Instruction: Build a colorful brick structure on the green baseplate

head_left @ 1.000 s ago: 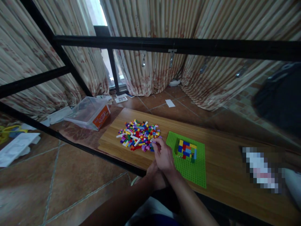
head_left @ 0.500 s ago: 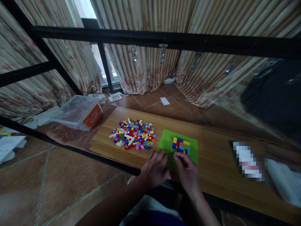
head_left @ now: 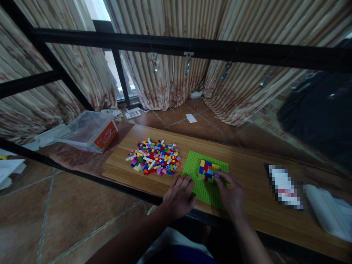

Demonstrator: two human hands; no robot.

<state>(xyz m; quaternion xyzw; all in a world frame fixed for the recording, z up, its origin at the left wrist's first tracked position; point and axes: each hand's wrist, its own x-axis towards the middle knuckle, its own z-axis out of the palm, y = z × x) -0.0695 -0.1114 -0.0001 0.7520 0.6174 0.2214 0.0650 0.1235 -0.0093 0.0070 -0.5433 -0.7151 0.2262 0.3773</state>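
Note:
A green baseplate [head_left: 210, 196] lies on the wooden board, carrying a low block of red, blue and yellow bricks [head_left: 208, 170]. My right hand [head_left: 232, 190] pinches a small purple brick [head_left: 217, 175] between thumb and fingertip at the right side of that block. Whether the brick touches the block, I cannot tell. My left hand [head_left: 179, 196] rests with its fingers laid out along the baseplate's left edge. Left of the plate spreads a heap of loose, many-coloured toy bricks [head_left: 155, 157].
A clear plastic box [head_left: 88, 130] with an orange label stands at the board's left end. Right of the plate, the wooden board [head_left: 253, 179] holds a blurred-out flat item [head_left: 286, 187] and a white object [head_left: 327, 209]. A black metal bar [head_left: 165, 41] crosses above the far side.
My right hand has shifted right, from the block's near side to its right side, with the purple brick. More of the block and plate now shows. My left hand has stayed at the plate's edge.

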